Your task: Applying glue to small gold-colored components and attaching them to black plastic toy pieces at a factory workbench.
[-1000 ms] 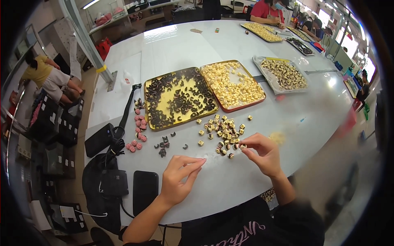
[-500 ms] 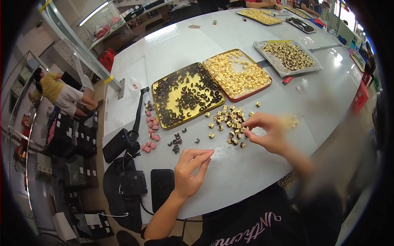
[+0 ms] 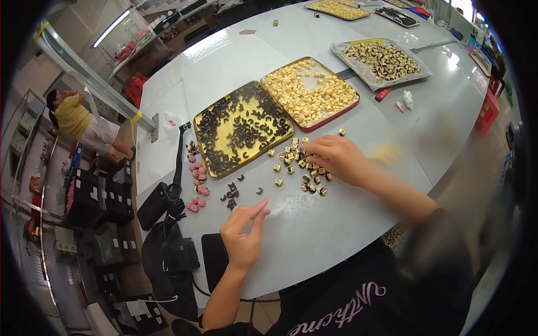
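My left hand (image 3: 242, 236) is above the near part of the table, its thumb and fingertips drawn together in a pinch. Anything between those tips is too small to make out. My right hand (image 3: 338, 159) reaches over a loose pile of small cream-and-dark pieces (image 3: 295, 149), fingers bent down at its edge. Its back hides what the fingertips grip. Beyond the pile lie a yellow tray (image 3: 268, 147) of dark curved pieces and a red-rimmed tray (image 3: 334, 119) of cream-coloured pieces. A few dark curved pieces (image 3: 232, 194) lie loose just past my left hand.
Pink ridged balls (image 3: 197, 175) line the left side, near a black box-shaped device (image 3: 158, 205) with cables. A flat black device (image 3: 214, 262) lies beside my left forearm. Farther right are a lined tray (image 3: 421, 74) of mixed pieces and a red object (image 3: 383, 94).
My right hand has turned palm-down and moved left over the pile, covering part of it. My left hand keeps its pinch. The whole view has shifted slightly.
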`<state>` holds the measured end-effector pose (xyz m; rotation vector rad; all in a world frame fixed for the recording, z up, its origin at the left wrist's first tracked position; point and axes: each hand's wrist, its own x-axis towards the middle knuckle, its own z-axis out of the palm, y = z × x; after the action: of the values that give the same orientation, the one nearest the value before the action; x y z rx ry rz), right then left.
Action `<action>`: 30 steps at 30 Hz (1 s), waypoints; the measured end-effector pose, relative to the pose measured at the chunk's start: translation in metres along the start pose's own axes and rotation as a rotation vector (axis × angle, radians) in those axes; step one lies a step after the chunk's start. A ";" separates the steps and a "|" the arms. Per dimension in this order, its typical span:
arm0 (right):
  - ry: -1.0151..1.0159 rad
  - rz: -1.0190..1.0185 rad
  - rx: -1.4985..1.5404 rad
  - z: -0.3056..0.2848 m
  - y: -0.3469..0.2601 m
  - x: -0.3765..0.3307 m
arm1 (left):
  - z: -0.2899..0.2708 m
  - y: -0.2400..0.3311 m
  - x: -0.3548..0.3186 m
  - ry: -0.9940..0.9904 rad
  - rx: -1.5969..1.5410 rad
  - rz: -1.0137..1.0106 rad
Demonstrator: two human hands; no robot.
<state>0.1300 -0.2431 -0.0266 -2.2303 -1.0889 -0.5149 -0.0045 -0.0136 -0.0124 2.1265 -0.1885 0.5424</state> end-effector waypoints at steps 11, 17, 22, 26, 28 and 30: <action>-0.091 -0.053 0.178 -0.004 -0.026 0.007 | -0.002 -0.014 0.003 0.121 -0.186 -0.332; -0.244 -0.273 0.104 0.046 -0.049 0.037 | -0.011 -0.013 0.005 0.146 -0.190 -0.354; -0.313 -0.416 0.043 0.082 -0.045 0.051 | -0.008 -0.011 0.007 0.249 -0.330 -0.400; -0.357 -0.419 0.048 0.078 -0.048 0.052 | -0.008 -0.010 0.004 0.270 -0.396 -0.392; -0.372 -0.406 0.059 0.072 -0.051 0.051 | -0.009 -0.009 0.004 0.216 -0.399 -0.418; -0.270 -0.289 0.228 0.062 -0.055 0.050 | -0.010 -0.009 0.003 0.210 -0.395 -0.425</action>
<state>0.1199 -0.1468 -0.0253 -1.9915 -1.5413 -0.1938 -0.0015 -0.0003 -0.0129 1.6473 0.2530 0.4278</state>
